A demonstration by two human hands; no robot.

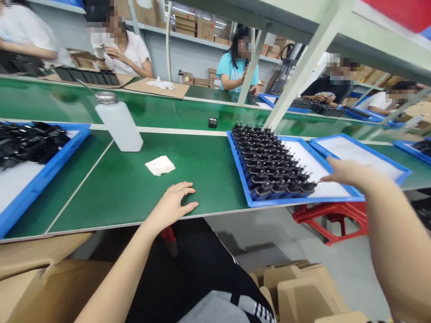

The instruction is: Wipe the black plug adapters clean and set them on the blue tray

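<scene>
Fingers open, nothing gripped: right hand (350, 174) over blue tray (303, 202), black plug adapters (269, 163) rowed for batching; left hand (171, 207) flat on green workbench (134, 193).

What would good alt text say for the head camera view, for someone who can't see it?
A person's right hand reaches over a blue tray holding rows of black plug-shaped parts, while the left hand rests on a green workbench. A white cloth and a plastic bottle are nearby, with a co-worker beyond the bench.
</scene>
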